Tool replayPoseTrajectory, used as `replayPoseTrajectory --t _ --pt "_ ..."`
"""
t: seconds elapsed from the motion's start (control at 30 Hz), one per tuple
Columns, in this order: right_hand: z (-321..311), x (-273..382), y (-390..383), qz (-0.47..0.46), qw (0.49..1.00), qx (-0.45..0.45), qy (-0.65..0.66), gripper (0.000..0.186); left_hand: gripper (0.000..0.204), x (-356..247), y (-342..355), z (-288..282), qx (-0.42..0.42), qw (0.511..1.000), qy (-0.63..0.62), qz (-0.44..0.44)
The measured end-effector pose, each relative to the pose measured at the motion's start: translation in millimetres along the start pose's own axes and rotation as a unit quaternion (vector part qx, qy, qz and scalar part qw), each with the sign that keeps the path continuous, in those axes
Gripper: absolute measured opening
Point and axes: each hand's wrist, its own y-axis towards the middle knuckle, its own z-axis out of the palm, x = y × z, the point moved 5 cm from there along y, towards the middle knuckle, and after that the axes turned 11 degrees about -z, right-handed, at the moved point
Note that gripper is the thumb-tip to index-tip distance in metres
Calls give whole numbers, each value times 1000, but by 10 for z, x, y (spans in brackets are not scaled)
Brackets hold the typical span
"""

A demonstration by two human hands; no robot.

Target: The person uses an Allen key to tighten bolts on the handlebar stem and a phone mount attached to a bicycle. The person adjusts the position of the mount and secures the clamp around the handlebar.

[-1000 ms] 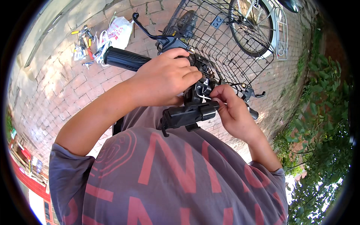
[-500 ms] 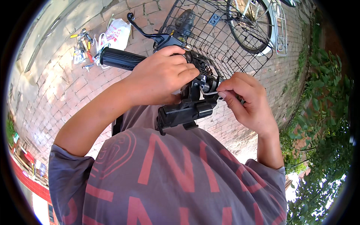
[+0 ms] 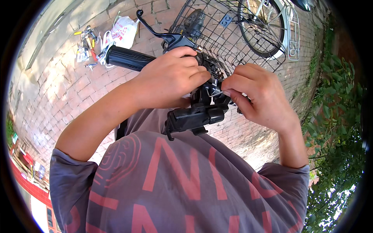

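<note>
My left hand (image 3: pixel 171 77) is closed round the middle of a bicycle handlebar, just inboard of the black rubber grip (image 3: pixel 128 58); what its fingertips press on is partly hidden. Between thumb and forefinger, my right hand (image 3: pixel 262 95) pinches a thin bent silver hex key (image 3: pixel 215 94). The key's other end reaches into the dark clamp area beside my left fingers, where its tip cannot be made out. Below the clamp, close to my shirt, hangs a black phone holder (image 3: pixel 194 118) with hooked jaws. A black brake lever (image 3: pixel 149 27) stands out beyond the grip.
A black wire basket (image 3: pixel 210 35) sits ahead of the handlebar, with a dark object inside. Farther off stands a bicycle wheel (image 3: pixel 262 27). Hand tools (image 3: pixel 87 42) and a white plastic bag (image 3: pixel 123 31) lie on the brick paving at left. Green bushes (image 3: pixel 334 105) grow at right.
My right hand has turned and come in closer to the clamp, swinging the hex key's held end slightly up and to the left. My left hand keeps its hold; the view has shifted slightly.
</note>
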Motion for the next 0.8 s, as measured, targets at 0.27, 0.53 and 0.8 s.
replayPoseTrajectory --t 0.27,0.53,0.8 --pt "-32 -18 62 -13 999 45 -11 14 71 3 7 0 5 1000 -5 -1" --pt "-53 20 142 -30 998 36 -37 12 70 -3 4 -2 9 1000 -3 -5" --pt "-89 11 286 -75 994 70 -46 11 64 -4 6 -8 9 999 36 16"
